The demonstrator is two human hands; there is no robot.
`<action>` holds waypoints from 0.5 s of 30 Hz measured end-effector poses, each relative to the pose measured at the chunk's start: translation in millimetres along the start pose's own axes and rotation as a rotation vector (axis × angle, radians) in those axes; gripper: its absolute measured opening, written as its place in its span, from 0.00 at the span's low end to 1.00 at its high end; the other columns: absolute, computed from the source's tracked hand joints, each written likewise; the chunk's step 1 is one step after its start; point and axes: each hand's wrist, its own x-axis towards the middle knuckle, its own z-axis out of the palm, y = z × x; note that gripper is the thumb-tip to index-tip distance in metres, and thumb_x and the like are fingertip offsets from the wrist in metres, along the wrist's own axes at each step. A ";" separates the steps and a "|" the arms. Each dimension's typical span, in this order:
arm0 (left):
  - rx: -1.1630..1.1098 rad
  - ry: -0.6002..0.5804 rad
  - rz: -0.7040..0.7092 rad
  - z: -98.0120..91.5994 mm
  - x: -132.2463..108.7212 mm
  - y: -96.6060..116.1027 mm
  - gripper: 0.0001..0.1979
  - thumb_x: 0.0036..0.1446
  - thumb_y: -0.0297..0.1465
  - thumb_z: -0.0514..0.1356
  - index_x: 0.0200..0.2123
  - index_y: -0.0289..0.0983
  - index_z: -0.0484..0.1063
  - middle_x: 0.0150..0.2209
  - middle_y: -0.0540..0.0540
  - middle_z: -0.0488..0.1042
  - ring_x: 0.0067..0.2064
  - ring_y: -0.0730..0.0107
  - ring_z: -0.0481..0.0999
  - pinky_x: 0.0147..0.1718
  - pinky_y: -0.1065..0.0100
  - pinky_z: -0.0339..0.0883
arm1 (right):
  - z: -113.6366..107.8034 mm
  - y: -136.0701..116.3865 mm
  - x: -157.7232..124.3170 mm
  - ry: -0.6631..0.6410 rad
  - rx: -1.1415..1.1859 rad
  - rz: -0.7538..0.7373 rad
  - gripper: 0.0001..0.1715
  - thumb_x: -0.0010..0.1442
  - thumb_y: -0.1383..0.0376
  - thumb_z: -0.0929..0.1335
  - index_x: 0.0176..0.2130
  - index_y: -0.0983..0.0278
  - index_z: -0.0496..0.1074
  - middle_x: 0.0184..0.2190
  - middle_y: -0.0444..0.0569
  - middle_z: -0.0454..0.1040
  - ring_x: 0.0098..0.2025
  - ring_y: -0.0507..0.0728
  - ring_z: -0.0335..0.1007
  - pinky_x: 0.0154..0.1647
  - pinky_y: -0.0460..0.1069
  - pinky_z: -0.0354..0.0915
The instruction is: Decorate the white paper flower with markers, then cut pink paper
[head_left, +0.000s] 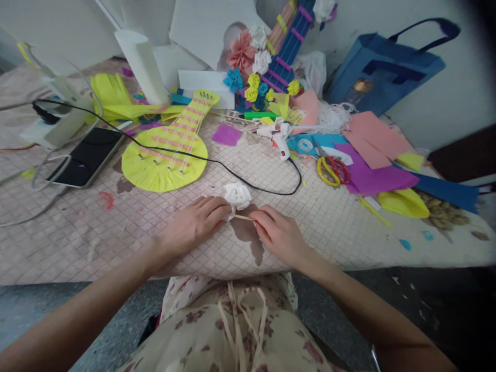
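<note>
A thin wooden stick (243,217) runs between my two hands, low over the near part of the table. My right hand (279,232) pinches its right end between thumb and fingers. At its left end, my left hand (197,221) is closed, with the fingertips at a white paper flower (237,196) and a bit of white paper below it. How the flower joins the stick is hidden by the left fingers. Just beyond the hands lies a yellow paper guitar (165,160) with pink strips and pale strings.
A white glue gun (277,135) with a black cord (251,186) lies beyond the hands. To the right are scissors (332,170), purple paper (372,170) and a blue bag (387,72). A phone (89,155) and a power strip (58,126) are at left.
</note>
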 end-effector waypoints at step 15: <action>0.099 -0.048 0.123 1.8 7.0 -5.6 0.08 0.65 0.28 0.51 0.44 0.34 0.69 0.44 0.42 0.73 0.43 0.63 0.72 0.42 0.61 0.66 | -2.0 5.5 -6.4 -0.045 -0.096 -0.001 0.11 0.65 0.71 0.60 0.42 0.63 0.70 0.39 0.51 0.73 0.35 0.54 0.72 0.29 0.47 0.63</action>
